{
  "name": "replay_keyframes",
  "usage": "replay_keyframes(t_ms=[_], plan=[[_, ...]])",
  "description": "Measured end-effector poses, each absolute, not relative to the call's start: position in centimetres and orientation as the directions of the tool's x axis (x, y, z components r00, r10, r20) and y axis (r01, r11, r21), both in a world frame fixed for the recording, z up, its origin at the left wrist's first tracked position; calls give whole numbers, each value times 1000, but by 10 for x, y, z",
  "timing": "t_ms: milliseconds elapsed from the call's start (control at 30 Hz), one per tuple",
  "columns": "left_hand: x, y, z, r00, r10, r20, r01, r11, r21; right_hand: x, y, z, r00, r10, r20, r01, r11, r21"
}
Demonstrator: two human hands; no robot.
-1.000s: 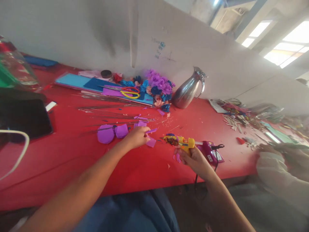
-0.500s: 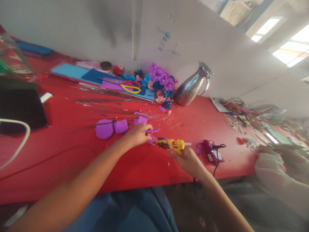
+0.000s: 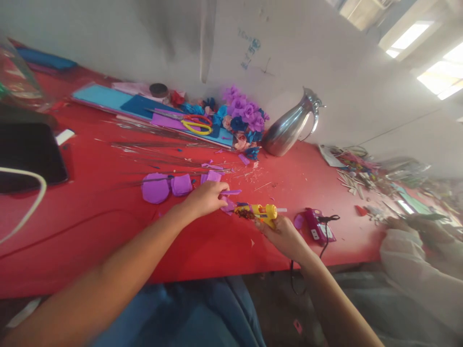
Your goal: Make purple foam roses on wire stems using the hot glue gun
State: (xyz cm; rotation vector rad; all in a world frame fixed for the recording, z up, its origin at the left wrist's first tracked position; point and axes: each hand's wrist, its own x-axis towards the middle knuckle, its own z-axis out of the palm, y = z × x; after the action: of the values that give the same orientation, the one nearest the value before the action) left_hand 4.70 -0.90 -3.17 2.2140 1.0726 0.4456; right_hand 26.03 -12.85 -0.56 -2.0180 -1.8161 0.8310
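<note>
My right hand (image 3: 278,233) is wrapped round the handle of a yellow glue gun (image 3: 265,212), a clear glue stick poking out of its back end. The gun's nozzle points left, right up against a purple paper piece (image 3: 227,205). My left hand (image 3: 210,198) pinches that paper, and a narrow purple strip (image 3: 231,192) sticks out above its fingertips. Just left of this hand lie small purple paper squares (image 3: 181,185) and a stack of rounded purple pieces (image 3: 155,188). Whether the nozzle touches the paper I cannot tell.
Scissors (image 3: 198,126) rest on coloured paper sheets near the wall, beside a bunch of paper flowers (image 3: 246,113) and a steel jug (image 3: 287,127). Thin wires lie before them. A purple power strip (image 3: 320,229) with a cord sits right. At far right is a co-worker's sleeve (image 3: 403,253).
The view has shifted slightly. Both hands keep nearly the same pose, with the glue gun still at the purple paper.
</note>
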Motion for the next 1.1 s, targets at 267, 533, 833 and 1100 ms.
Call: replay_keyframes(t_ms=[267,533,833,1100], plan=[[47,-8,-34,607,794,26,592,-473,652,261,-125,-3,52,967,-250,788,-194,-584],[47,-10,-31,604,797,26,581,-462,670,263,-120,-1,72,970,-232,786,-198,-585],[46,-10,-32,609,792,39,580,-478,660,262,-119,-2,87,977,-193,804,-184,-566],[46,-10,-31,623,782,20,594,-490,638,258,-127,2,31,974,-226,809,-157,-567]])
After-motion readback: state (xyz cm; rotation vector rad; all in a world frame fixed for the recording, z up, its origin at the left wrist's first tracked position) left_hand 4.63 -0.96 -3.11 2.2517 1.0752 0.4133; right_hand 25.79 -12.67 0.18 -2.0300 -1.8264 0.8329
